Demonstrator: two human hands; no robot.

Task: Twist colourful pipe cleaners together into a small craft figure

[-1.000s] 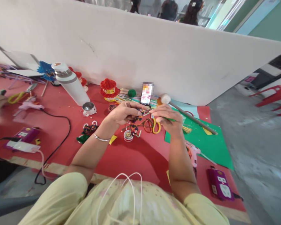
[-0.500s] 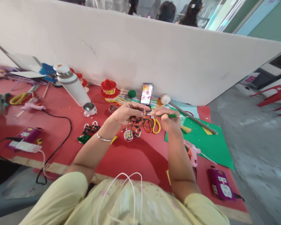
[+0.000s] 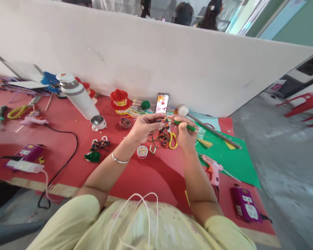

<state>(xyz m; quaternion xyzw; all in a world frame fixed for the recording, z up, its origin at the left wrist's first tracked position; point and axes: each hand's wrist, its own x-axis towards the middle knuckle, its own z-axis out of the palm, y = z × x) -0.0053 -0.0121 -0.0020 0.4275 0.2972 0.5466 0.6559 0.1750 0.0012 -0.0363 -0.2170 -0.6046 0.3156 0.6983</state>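
Yarn [image 3: 163, 134] and a hook [image 3: 191, 128] were held in front of the phone [image 3: 162, 105].
The left hand [image 3: 143, 127] pinched the multicoloured yarn; the right hand [image 3: 185, 136] gripped the green hook, front-right of the phone. A tub [image 3: 142, 151] stood on the table [image 3: 148, 177], front-left of the phone.

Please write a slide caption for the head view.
Left hand holding multicoloured yarn, right hand a green-handled tool, over a red table.
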